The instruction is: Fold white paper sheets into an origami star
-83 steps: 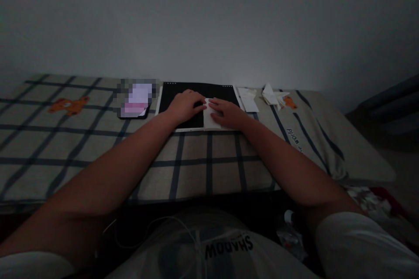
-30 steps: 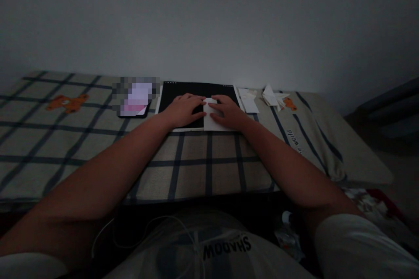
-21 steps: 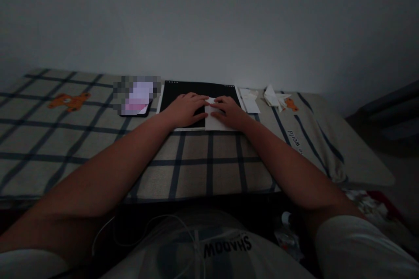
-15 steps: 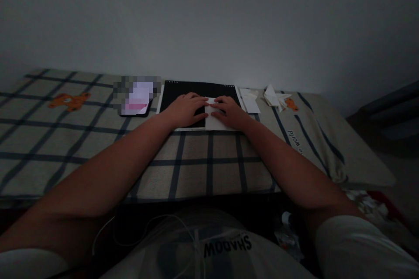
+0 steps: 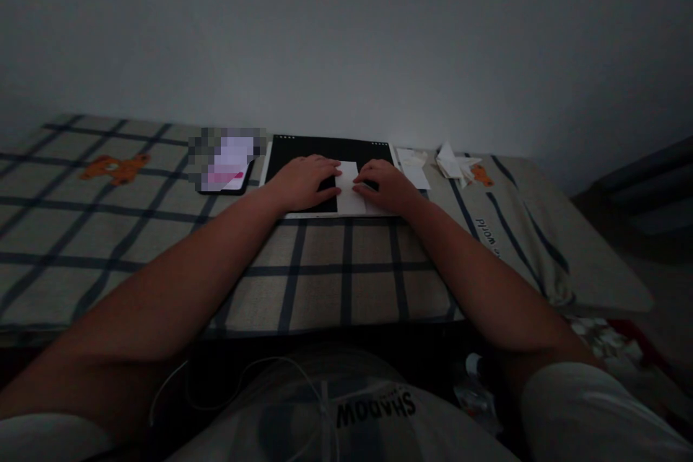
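Note:
A folded white sheet of paper lies flat on a black board with a pale edge. My left hand rests on the board with its fingers stretched out, their tips at the paper's left edge. On the right part of the paper is my right hand, fingers bent and thumb close to the index finger, pinching at the paper. That hand covers the paper's right side.
A phone with a lit, partly pixelated screen lies left of the board on the checked cloth. To the right are white paper pieces and a folded paper figure. Behind stands a grey wall.
My right hand has shifted slightly right and its fingers have drawn in. The hands are farther apart, and more of the white paper shows between them. My left hand has moved slightly left.

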### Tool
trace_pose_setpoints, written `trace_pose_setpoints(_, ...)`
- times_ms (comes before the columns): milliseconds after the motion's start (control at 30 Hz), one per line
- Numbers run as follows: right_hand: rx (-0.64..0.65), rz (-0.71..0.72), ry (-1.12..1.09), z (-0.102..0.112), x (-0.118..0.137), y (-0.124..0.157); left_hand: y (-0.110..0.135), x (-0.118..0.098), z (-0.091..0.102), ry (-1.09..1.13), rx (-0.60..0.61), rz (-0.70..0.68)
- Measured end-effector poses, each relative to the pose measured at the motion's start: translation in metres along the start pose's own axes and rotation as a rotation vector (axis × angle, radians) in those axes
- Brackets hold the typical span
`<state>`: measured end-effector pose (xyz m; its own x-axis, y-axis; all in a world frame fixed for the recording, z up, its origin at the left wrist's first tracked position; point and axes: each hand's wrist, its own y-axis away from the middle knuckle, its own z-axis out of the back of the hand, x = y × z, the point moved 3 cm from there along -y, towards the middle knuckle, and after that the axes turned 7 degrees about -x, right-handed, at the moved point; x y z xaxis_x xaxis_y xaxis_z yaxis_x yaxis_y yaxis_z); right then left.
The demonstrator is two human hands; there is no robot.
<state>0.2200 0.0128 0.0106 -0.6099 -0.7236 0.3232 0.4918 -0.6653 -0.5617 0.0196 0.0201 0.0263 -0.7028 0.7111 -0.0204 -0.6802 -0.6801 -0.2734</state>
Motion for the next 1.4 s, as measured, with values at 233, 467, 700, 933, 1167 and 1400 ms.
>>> trace_pose_setpoints(233,0.057,0.008,0.036,0.001,-0.005,0.000,-0.001,0.009,0.002,-0.061,-0.035,0.074)
trace_pose_setpoints(467,0.102,0.028,0.035,0.001,-0.009,0.001,0.001,0.008,-0.004,0.008,0.001,-0.028)
trace_pose_setpoints(700,0.148,0.054,0.020,0.004,-0.010,0.000,0.001,0.006,-0.006,0.021,0.026,-0.047)
trace_pose_setpoints(933,0.186,0.055,-0.002,0.008,-0.008,0.001,0.000,0.004,-0.006,-0.010,0.071,0.008)
trace_pose_setpoints(1167,0.192,0.070,0.004,0.008,-0.008,0.000,0.001,0.003,-0.008,-0.014,0.069,0.039)
trace_pose_setpoints(1400,0.192,0.069,0.017,0.007,-0.008,0.001,0.000,-0.001,-0.004,0.001,0.098,0.087)
